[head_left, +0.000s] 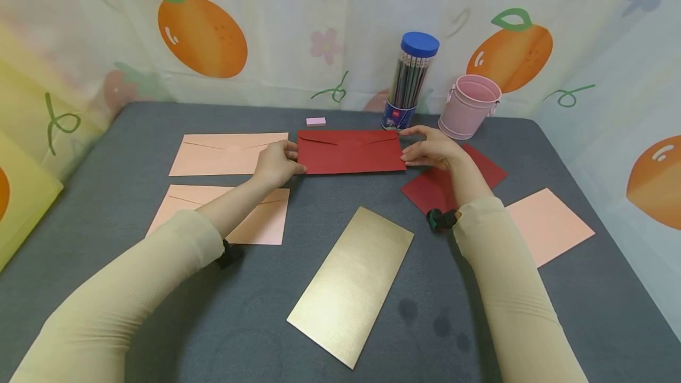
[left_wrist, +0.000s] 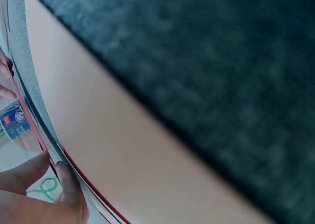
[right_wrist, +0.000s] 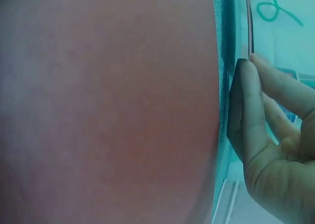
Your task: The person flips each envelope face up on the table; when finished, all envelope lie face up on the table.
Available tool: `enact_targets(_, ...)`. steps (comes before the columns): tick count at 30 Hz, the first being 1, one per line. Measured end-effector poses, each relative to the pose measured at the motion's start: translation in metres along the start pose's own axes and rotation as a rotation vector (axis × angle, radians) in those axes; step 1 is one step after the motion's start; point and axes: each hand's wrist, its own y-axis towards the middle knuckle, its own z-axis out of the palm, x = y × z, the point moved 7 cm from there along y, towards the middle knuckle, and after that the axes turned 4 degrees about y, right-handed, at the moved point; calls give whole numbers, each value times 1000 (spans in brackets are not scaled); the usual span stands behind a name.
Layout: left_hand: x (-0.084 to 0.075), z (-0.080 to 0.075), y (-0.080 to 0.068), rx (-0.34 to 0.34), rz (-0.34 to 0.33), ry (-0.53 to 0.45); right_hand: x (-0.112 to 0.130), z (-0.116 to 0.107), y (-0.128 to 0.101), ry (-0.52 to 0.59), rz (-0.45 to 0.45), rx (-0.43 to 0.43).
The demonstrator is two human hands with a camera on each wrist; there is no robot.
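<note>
A red envelope [head_left: 348, 155], flap side up, is held level near the back of the table. My left hand [head_left: 275, 164] pinches its left edge between thumb and fingers; the left wrist view shows this grip along a thin red edge [left_wrist: 34, 120]. At its right edge, my right hand [head_left: 432, 149] pinches it too, thumb and fingertips meeting on the edge in the right wrist view. Beneath the right wrist lies a second red envelope [head_left: 431, 187], partly covered. Two pink envelopes lie on the left, a far one [head_left: 213, 155] and a near one [head_left: 260, 226] that the left forearm crosses.
A gold envelope [head_left: 351, 288] lies slanted at front centre. Another pink envelope [head_left: 550, 226] sits at right, partly behind the sleeve. Along the back stand a blue-lidded pencil tub [head_left: 408, 78] and a pink bucket [head_left: 468, 108], with a small pink block [head_left: 315, 122] nearby.
</note>
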Motion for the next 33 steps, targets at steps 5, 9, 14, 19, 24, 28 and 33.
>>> enact_targets(5,2,3,0,5,10,5,-2,0,1,-39,30,-22)
enact_targets(9,2,4,0,7,4,16,-1,0,0,-62,40,-42)
enact_targets(14,2,5,1,9,2,14,1,1,1,-84,36,-75)
enact_targets(19,1,7,2,22,28,15,3,5,2,-118,43,-94)
enact_targets(24,0,10,4,38,42,9,2,6,2,-137,61,-102)
enact_targets(28,0,10,4,46,48,14,2,8,1,-138,69,-104)
enact_targets(33,-2,10,4,50,62,31,3,8,0,-152,70,-112)
